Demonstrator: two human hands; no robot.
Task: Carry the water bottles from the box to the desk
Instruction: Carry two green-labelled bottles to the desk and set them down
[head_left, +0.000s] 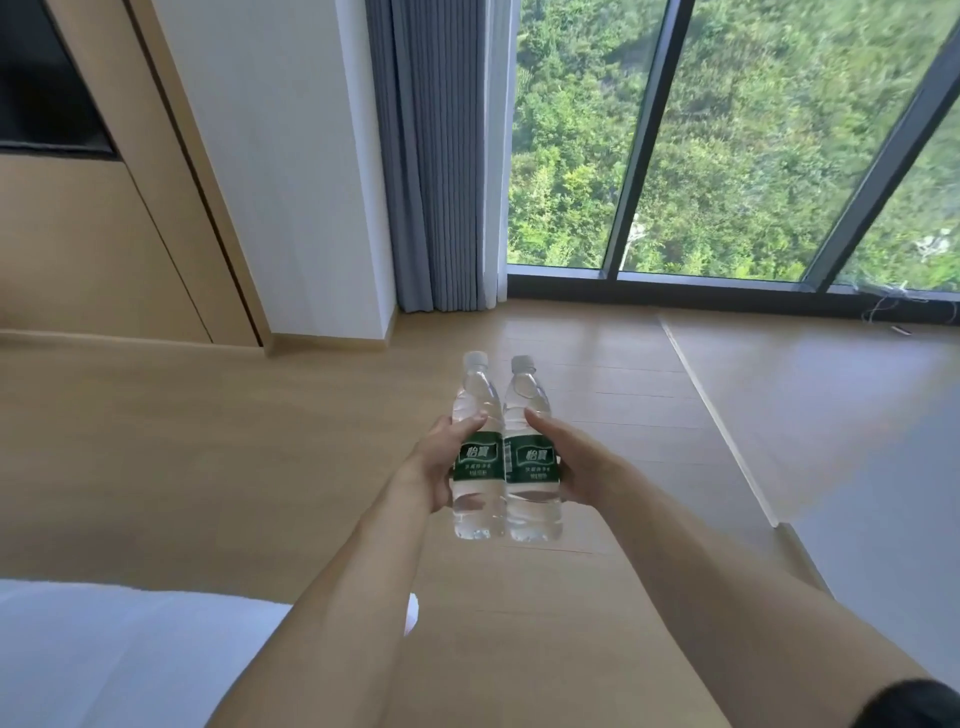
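Head view showed two bottles at centre frame, upright and touching side by side, caps toward the window (727, 130). The left hand (441, 457) curled round the left bottle (475, 452); the right hand (566, 457) curled round the right bottle (530, 452), both gripping at the green labels. Neither box nor counter was visible, only floor (208, 441) below.

Two clear water bottles, left bottle (477, 447) and right bottle (530, 452), upright and touching side by side, gripped by left hand (439, 457) and right hand (571, 462) above wooden floor (208, 441). Grey curtain (441, 156) and window (727, 130) far; white bedding (104, 654) near left.
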